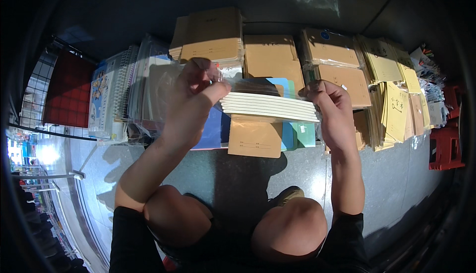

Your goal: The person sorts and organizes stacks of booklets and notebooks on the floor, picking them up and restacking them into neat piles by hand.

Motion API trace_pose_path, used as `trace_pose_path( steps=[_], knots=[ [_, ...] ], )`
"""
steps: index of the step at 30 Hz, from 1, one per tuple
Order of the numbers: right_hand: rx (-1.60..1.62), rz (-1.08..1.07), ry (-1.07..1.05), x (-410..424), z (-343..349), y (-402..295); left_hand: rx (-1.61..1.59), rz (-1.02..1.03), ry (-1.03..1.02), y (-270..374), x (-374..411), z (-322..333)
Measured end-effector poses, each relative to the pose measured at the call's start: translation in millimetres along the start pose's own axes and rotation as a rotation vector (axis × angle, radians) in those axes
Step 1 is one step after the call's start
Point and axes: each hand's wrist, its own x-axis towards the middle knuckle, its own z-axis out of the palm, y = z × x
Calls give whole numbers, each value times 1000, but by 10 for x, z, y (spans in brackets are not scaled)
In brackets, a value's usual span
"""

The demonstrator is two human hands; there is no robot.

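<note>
Between my hands is a pack of thin notebooks (269, 106) in clear plastic wrap, its white page edges facing me. My left hand (204, 81) pinches the wrap at the pack's left end, thumb and fingers together. At the right end, my right hand (325, 96) grips the wrap in the same way. Below the pack lies a kraft-covered notebook (254, 139), partly hidden by it. Blue notebooks (210, 131) and a green notebook (305, 135) show on either side. Behind the pack rests a large kraft notebook (271, 55).
Stacked kraft notebooks (214, 35) stand at the back, with more wrapped ones (331, 50) to their right. Yellow exercise books (396, 105) lie farther right, near a red plastic stool (444, 148). Spiral-bound notebooks (124, 83) and a wire grid rack (33, 98) are at left.
</note>
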Motion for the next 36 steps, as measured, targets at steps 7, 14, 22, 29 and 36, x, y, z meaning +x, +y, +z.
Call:
trace_pose_path(
  steps=[7,14,22,29,36],
  knots=[
    [-87,-137,93,44,59,50,485,576,-373,-1,153,-96],
    [105,-110,145,5,113,50,557,646,-573,-20,342,-260],
    [540,-32,118,76,200,266,396,550,-487,-260,228,-228],
    [457,-337,124,-18,169,599,370,334,-308,-256,343,-219],
    [216,-401,44,110,119,688,943,501,-573,349,540,-102]
  ],
)
